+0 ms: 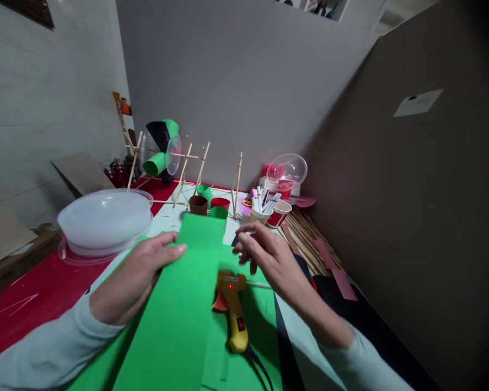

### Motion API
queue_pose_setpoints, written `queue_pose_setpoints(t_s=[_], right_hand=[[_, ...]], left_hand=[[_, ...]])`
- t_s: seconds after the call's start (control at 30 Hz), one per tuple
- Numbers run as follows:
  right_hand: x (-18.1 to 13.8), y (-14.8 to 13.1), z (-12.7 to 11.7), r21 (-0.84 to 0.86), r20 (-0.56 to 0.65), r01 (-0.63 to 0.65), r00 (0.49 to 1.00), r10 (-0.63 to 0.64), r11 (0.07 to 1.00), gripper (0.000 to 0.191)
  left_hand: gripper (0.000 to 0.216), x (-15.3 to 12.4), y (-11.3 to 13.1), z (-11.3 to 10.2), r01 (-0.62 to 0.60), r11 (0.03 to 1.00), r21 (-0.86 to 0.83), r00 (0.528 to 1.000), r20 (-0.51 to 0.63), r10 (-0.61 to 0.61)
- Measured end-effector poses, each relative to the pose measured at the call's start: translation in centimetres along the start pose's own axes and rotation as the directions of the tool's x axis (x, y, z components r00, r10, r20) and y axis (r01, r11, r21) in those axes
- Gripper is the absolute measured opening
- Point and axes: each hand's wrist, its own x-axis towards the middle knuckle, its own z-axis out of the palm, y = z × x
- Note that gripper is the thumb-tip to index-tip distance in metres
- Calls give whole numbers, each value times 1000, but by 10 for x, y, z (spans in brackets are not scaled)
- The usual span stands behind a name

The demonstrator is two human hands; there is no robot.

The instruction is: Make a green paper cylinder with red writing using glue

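Observation:
My left hand (146, 266) grips the left edge of a long green paper sheet (179, 293), its thumb lying on top and the other fingers hidden underneath. To the right of the sheet, my right hand (264, 252) hovers with loosely bent fingers that stand apart, and nothing shows in it. Below that hand a yellow hot glue gun (233, 309) with an orange trigger rests on more green paper (261, 326). Its small red light glows, and a glue stick sticks out at its right. A black cord runs from its handle toward me.
Clear plastic lids or bowls (106, 217) stand at left. Thin stick frames (204, 168) and rolled paper rings (198, 205) are at the back. A cup of markers (261, 209), a red striped cup (279, 213) and wooden sticks (309, 239) lie right, near a dark panel (424, 190).

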Motion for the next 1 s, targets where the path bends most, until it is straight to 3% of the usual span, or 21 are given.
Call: queue_pose_setpoints(t_s=[0.07, 0.2, 0.3, 0.43, 0.57, 0.7, 0.8, 0.83, 0.9, 1.0], right_hand=[[26, 6, -8, -152, -29, 53, 998, -58, 987, 10], [73, 23, -2, -315, 83, 166, 986, -147, 935, 26], [94, 32, 13, -367, 192, 239, 965, -179, 899, 33], [103, 34, 23, -406, 225, 239, 962, -157, 882, 12], [89, 26, 8, -366, 133, 228, 972, -191, 902, 11], [45, 9, -14, -265, -76, 194, 972, -221, 945, 14], [7, -5, -20, -49, -257, 213, 941, -218, 976, 8], [-4, -9, -19, -37, -253, 242, 936, -244, 970, 4], [-18, -16, -16, -42, -267, 347, 900, -345, 937, 15], [-25, -20, -11, -75, -190, 438, 875, -444, 896, 23]], left_hand=[[41, 6, 14, -6, -77, 995, -56, 997, 2, 77], [27, 16, 23, -16, -219, 973, -70, 973, -82, 213], [28, 20, 18, -17, -214, 975, -65, 975, -72, 209], [28, 20, 12, -13, -152, 987, -52, 988, -9, 151], [29, 17, 10, -11, -104, 994, -36, 994, 25, 105], [31, 12, 3, -9, -110, 993, 45, 990, 92, 105], [30, 7, -3, -6, -173, 974, 147, 984, 78, 163], [29, 5, -4, -4, -180, 968, 174, 983, 71, 170], [30, 1, -6, -2, -185, 961, 208, 980, 111, 165], [32, -3, -8, 1, -185, 953, 240, 975, 164, 148]])
